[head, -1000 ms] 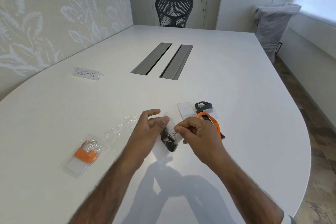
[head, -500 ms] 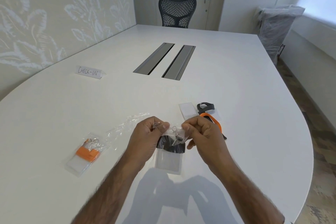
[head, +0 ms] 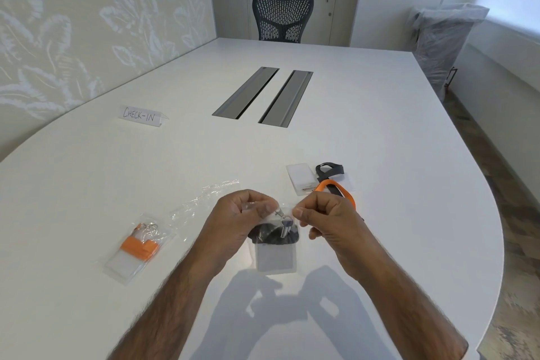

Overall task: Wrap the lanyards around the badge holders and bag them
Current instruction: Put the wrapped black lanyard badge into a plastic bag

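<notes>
Step in hand: bagging the second set; wrapping of this one looks finished.
Left hand [head: 242,218]: fingers and thumb pinch the top left edge of the clear bag [head: 275,269].
Right hand [head: 328,221]: pinches the bag's top right edge, so both hands are clamped on its mouth.
Task's thing: the badge holder [head: 276,256], wound with a black lanyard [head: 270,237], sits inside that bag, metal clip uppermost, hanging between the hands over the surface [head: 380,155].
Done already: an orange-wrapped set [head: 140,248] lies bagged to the left.
Left to do: a loose holder [head: 299,177] with an orange lanyard [head: 336,186] lies beyond the right hand; spare bags [head: 204,199] lie beyond the left.
Next move, likely: tuck the clip below the mouth, close it, set it down.
</notes>
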